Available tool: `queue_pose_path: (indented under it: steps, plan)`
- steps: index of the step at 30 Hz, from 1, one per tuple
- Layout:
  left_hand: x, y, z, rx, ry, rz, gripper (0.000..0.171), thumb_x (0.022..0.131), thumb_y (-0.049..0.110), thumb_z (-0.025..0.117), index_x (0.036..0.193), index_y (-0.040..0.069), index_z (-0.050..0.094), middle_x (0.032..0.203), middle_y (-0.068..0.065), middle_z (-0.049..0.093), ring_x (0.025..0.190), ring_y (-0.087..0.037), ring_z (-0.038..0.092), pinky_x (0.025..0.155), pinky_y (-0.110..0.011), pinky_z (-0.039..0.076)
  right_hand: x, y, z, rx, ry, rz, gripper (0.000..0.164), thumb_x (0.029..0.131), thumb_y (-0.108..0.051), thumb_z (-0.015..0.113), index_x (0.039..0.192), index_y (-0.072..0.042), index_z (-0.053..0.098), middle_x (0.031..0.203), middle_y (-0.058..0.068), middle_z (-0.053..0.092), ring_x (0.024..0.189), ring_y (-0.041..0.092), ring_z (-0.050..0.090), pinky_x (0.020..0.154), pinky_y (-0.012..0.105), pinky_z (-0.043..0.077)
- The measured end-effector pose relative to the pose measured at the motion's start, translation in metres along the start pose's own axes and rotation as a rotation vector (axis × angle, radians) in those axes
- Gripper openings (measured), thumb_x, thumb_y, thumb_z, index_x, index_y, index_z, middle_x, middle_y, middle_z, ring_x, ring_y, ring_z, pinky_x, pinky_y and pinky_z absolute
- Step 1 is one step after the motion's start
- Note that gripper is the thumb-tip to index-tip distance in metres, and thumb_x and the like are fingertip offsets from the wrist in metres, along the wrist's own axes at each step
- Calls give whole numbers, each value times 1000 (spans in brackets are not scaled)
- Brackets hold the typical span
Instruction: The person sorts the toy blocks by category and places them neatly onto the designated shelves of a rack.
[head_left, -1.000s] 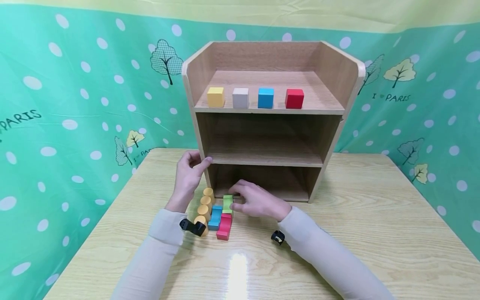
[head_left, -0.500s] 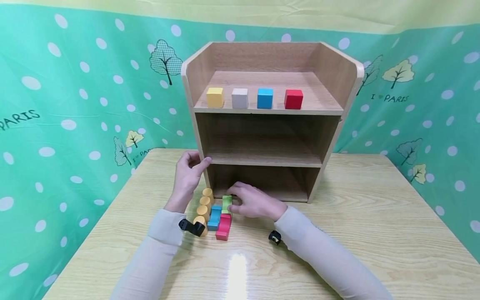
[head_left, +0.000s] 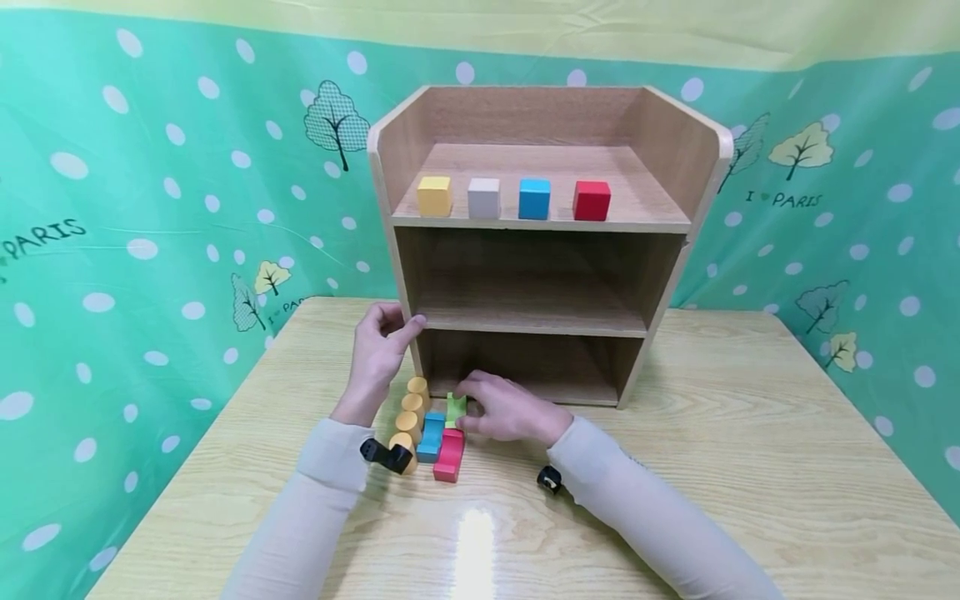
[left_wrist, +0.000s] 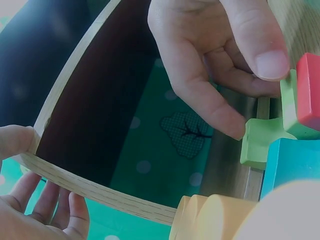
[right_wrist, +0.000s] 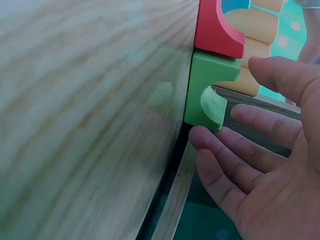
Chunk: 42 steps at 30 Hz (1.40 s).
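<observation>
My left hand (head_left: 377, 354) grips the left side panel of a wooden shelf (head_left: 536, 321), thumb in front and fingers behind it. My right hand (head_left: 512, 407) is at a green arch block (head_left: 455, 411), its index fingertip by the far end. In the right wrist view its fingers are loosely extended around the green block (right_wrist: 212, 75), and the thumb looks slightly apart from it. Behind the green block's near end lies a red arch block (head_left: 448, 457), with a blue arch block (head_left: 431, 438) beside them. Several yellow cylinders (head_left: 408, 423) form a row on the left.
On the shelf's top board stand a yellow cube (head_left: 435, 197), a white cube (head_left: 483, 199), a blue cube (head_left: 534, 200) and a red cube (head_left: 592, 202). The shelf stands on a wooden table (head_left: 750, 433) before a patterned green curtain (head_left: 150, 208).
My right hand has shifted slightly down toward the near side, staying at the green arch block. The left hand keeps its grip on the shelf, and the blocks look nearly unmoved.
</observation>
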<state>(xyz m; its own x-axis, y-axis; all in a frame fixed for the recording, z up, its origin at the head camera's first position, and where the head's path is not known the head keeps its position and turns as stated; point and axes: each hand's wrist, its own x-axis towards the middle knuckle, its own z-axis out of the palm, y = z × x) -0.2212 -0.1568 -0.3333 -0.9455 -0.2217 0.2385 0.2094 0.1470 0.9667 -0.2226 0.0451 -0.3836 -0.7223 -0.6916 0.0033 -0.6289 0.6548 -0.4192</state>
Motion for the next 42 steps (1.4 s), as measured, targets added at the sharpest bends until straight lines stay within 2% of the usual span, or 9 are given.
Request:
queue_pose_path:
  steps: [10, 22, 27, 34, 42]
  plan:
    - [0, 0, 0, 8, -6, -1, 43, 86, 28, 72, 117, 6, 53, 113, -9, 56, 104, -22, 51, 91, -37, 44, -1, -1, 2, -7, 3, -1, 44, 87, -36, 69, 124, -14, 61, 120, 0, 53, 90, 12, 51, 76, 25, 47]
    - [0, 0, 0, 8, -7, -5, 44, 86, 29, 72, 118, 6, 53, 114, -8, 55, 105, -22, 51, 91, -37, 45, -3, 1, 3, -25, 10, 14, 47, 86, -40, 69, 125, -15, 61, 115, -1, 51, 83, 11, 52, 68, 22, 47]
    - [0, 0, 0, -1, -6, 1, 43, 86, 27, 72, 118, 5, 53, 114, -8, 56, 105, -22, 51, 91, -37, 45, -1, -1, 1, -43, 2, -24, 44, 87, -35, 68, 126, -16, 61, 120, -2, 52, 89, 11, 52, 76, 25, 48]
    - [0, 1, -1, 4, -8, 1, 42, 87, 27, 72, 117, 5, 53, 113, -8, 55, 104, -22, 51, 90, -37, 44, 3, -2, 2, -114, -74, -134, 42, 84, -17, 66, 126, -21, 61, 129, -6, 51, 108, 12, 53, 94, 33, 46]
    - [-1, 0, -1, 10, -12, -1, 43, 86, 28, 72, 118, 6, 53, 114, -8, 55, 105, -22, 50, 91, -37, 44, 3, -3, 3, -166, -82, -138, 41, 84, -19, 71, 124, -20, 62, 124, -5, 52, 99, 10, 54, 88, 30, 49]
